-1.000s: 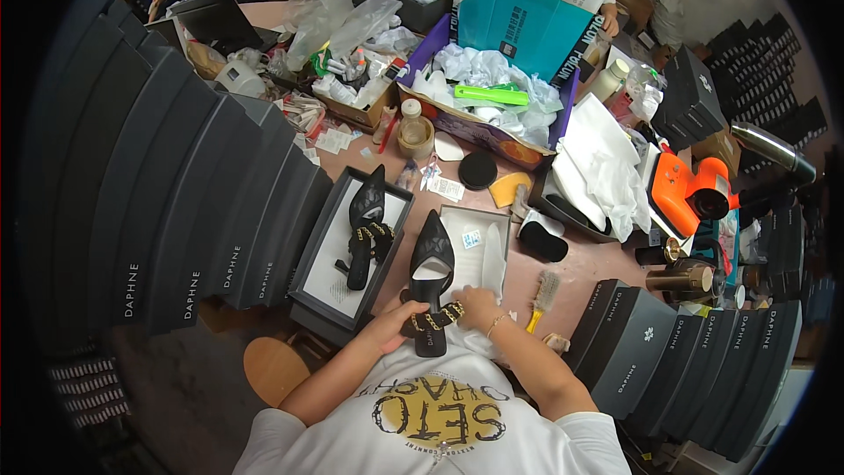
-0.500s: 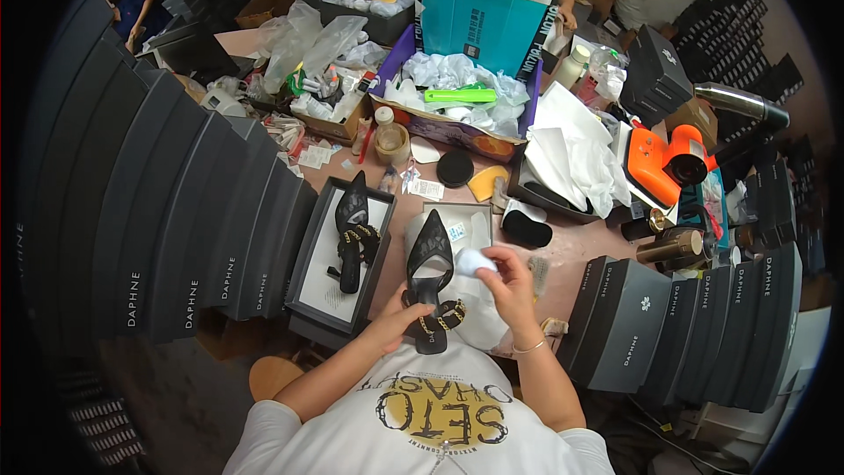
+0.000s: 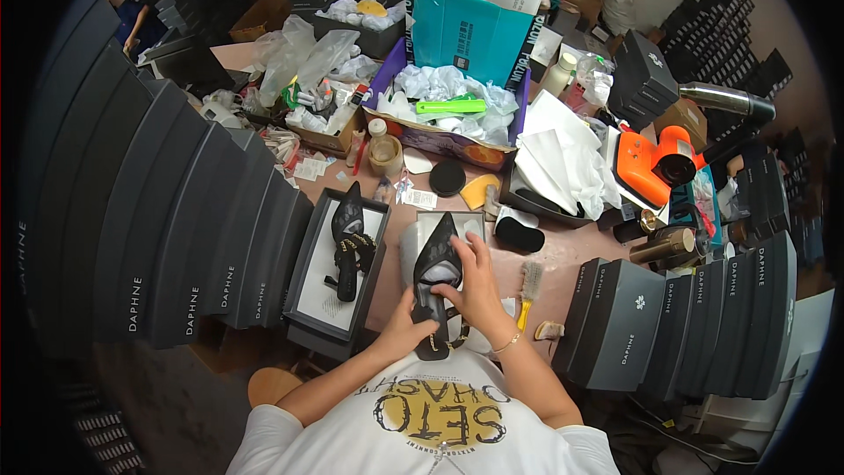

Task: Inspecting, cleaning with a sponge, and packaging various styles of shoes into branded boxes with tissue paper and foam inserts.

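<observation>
My left hand (image 3: 406,329) holds a black pointed high-heeled shoe (image 3: 438,250) by its heel end. The upper is lacy mesh, and a gold chain strap hangs near the heel. My right hand (image 3: 482,292) grips the front part, thumb at the opening and fingers along the right side. Whitish stuffing (image 3: 438,274) shows inside the opening beside my thumb. Behind the shoe is an open box (image 3: 476,222) with white paper. To the left, a matching shoe (image 3: 348,220) lies on white paper in a dark shoe box (image 3: 303,295).
Stacked grey shoe boxes (image 3: 167,229) rise at left, with more boxes (image 3: 629,325) at right. Beyond the shoes are a purple box (image 3: 387,70) of crumpled paper, a round black tin (image 3: 447,179), a black pad (image 3: 519,235) and an orange device (image 3: 642,171). A yellow-handled brush (image 3: 530,286) lies rightward.
My right hand has moved left onto the shoe with the white wad it held; the wad no longer shows between its fingertips. The brush has come into sight.
</observation>
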Motion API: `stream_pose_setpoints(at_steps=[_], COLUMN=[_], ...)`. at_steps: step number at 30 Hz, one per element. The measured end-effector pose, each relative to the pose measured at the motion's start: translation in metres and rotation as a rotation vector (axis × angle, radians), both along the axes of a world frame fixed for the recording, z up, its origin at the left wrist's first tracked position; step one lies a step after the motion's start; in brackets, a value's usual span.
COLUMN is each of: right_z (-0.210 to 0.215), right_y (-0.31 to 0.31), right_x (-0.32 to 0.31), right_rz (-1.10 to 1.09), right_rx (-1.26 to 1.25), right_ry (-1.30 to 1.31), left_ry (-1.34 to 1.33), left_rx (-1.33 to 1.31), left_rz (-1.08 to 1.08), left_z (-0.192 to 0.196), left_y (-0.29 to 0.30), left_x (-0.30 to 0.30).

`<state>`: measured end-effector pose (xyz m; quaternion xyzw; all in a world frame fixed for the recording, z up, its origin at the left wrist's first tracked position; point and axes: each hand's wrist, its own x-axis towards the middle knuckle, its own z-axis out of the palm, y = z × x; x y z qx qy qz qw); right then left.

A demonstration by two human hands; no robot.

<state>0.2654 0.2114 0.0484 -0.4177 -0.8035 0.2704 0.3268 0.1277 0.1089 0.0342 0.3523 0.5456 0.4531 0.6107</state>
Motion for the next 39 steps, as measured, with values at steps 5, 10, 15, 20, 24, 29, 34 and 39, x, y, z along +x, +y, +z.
stream_pose_setpoints(at_steps=[5,10,15,20,24,29,34,39], right_z=[-0.028,-0.009,-0.034,0.01,-0.002,-0.015,-0.027,-0.086], right_y=[0.016,0.009,0.032,0.043,0.008,-0.038,-0.05,-0.068], right_x=[0.016,0.007,-0.006,0.026,0.056,0.029,0.024,0.032], right_rz=[0.094,0.036,-0.045,0.257,0.213,0.155,0.004,-0.166], right_rx=[-0.471,-0.689,-0.572,-0.933,-0.999,-0.882,-1.079,-1.031], right_ry=[0.283,0.579,0.27,0.576,0.575,0.45,0.702,0.561], left_ry=[0.053,0.027,-0.083,-0.914,-1.068,-0.85,-0.39,1.015], left_rx=[0.027,0.128,0.024,-0.319,-0.188,-0.286,-0.234,0.295], left_rz=[-0.116,-0.095,-0.037,0.101,0.165,0.253,0.065,0.452], left_z=[-0.013,-0.003,-0.007,-0.028,-0.008,-0.005,-0.008,-0.027], left_y=[0.003,0.004,0.014,0.034,0.052,0.055,0.034,0.001], left_x=[0.002,0.011,0.007,-0.016,-0.031,-0.026,-0.038,-0.1])
